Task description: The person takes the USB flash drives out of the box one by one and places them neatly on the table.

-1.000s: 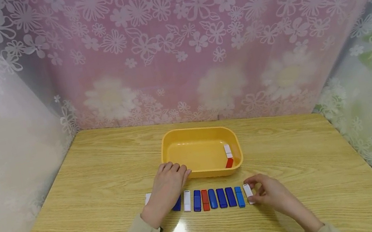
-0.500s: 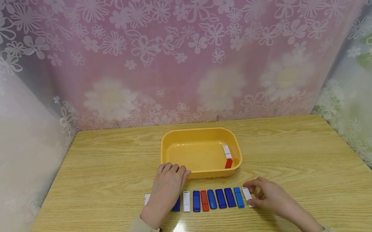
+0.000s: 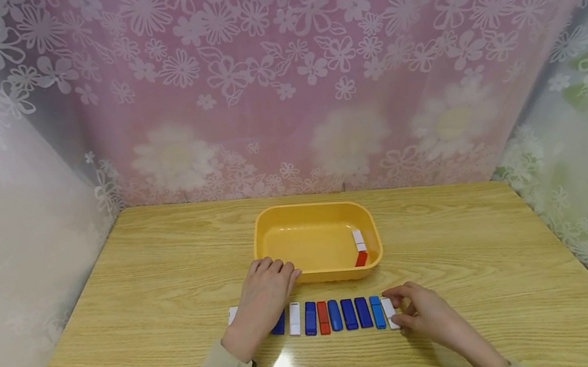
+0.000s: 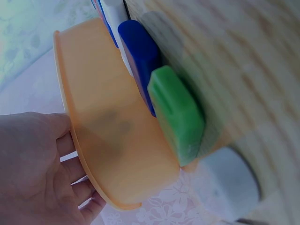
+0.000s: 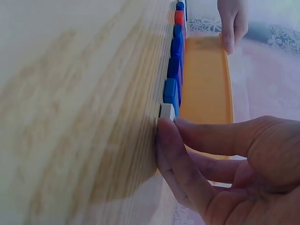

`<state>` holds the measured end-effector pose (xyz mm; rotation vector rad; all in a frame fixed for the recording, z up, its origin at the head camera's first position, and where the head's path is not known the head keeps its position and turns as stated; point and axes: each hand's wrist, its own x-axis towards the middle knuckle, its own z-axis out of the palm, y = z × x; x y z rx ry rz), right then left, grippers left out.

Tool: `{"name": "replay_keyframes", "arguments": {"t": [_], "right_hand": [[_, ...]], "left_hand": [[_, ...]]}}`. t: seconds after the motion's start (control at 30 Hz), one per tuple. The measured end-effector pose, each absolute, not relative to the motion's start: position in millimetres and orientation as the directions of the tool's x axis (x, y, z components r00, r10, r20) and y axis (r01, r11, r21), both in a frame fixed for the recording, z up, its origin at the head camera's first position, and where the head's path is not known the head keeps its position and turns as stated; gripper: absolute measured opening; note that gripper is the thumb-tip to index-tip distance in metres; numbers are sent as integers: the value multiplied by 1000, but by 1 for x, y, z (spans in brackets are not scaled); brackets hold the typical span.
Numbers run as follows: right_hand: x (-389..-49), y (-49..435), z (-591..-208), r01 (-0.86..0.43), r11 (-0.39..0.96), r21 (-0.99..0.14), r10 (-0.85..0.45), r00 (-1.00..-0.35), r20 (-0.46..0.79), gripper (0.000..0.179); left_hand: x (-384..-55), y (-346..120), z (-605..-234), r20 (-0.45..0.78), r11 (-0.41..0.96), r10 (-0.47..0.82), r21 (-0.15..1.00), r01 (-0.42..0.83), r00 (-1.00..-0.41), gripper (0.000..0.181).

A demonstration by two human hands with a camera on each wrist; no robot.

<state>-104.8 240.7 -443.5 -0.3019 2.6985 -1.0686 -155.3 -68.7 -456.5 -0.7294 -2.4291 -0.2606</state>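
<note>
My right hand (image 3: 427,312) pinches a white USB stick (image 3: 390,313) by its two ends, low over the table at the right end of a row of sticks. Just left of it lies a light blue stick (image 3: 378,312), its side close against the white one. Over the front left rim of a yellow plastic bin (image 3: 312,204), my left hand (image 3: 264,297) holds on, thumb on one side and fingers on the other in the left wrist view. That hand covers part of the row; a green stick (image 4: 178,119) shows there in the left wrist view.
The row continues left with dark blue sticks (image 3: 349,314), a red one (image 3: 323,317) and a white one (image 3: 295,319). Inside the bin, a white stick (image 3: 359,239) and a red stick (image 3: 362,259) lie at the right. A flowered curtain (image 3: 270,115) hangs behind the wooden table (image 3: 456,233).
My right hand has slid the white stick slightly left, narrowing the gap to the light blue one. The left hand stays on the bin's rim.
</note>
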Motion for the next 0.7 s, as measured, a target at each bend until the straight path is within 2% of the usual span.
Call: {"name": "replay_keyframes", "arguments": {"t": [0.23, 0.37, 0.53, 0.7], "right_hand": [[-109, 238, -440, -65, 754, -654, -213, -966, -149, 35], [-111, 237, -431, -91, 781, -618, -196, -975, -105, 33], [-120, 238, -413, -215, 811, -544, -205, -976, 80, 26], [-135, 230, -398, -313, 838, -446, -211, -941, 265, 19]], "left_hand": [[-155, -68, -456, 558, 834, 445, 25, 551, -700, 25], [-155, -68, -456, 570, 835, 445, 15, 550, -691, 25], [-155, -68, -456, 574, 837, 441, 15, 548, -690, 26], [-155, -68, -456, 561, 840, 436, 28, 543, -704, 25]]}}
